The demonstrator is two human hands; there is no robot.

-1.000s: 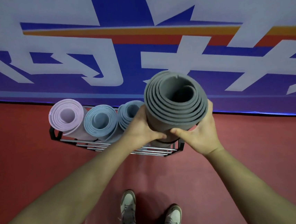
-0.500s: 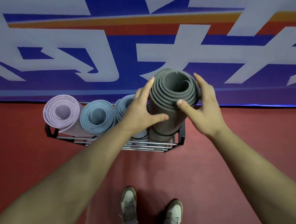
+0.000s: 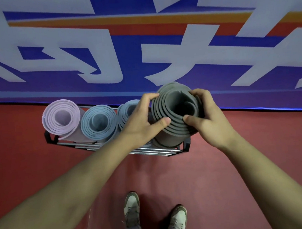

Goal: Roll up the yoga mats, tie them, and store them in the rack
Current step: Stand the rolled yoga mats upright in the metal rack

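A rolled grey yoga mat (image 3: 166, 112) stands upright in the right end of a black metal rack (image 3: 157, 151) on the red floor. My left hand (image 3: 143, 122) grips the top of the roll from the left, thumb on its near rim. From the right, my right hand (image 3: 204, 116) grips it too, fingers curled over the far rim and thumb on the near rim. A dark band circles the grey roll low down. A pink rolled mat (image 3: 60, 117) and two blue rolled mats (image 3: 97, 121) (image 3: 127, 109) stand in the rack to the left.
A blue, white, orange and red banner wall (image 3: 140, 50) rises right behind the rack. My two shoes (image 3: 131, 208) (image 3: 177, 220) stand on the red floor in front of the rack.
The grey mat has gone down into the rack's right end. Both hands have slid up from its sides to grip its top rim.
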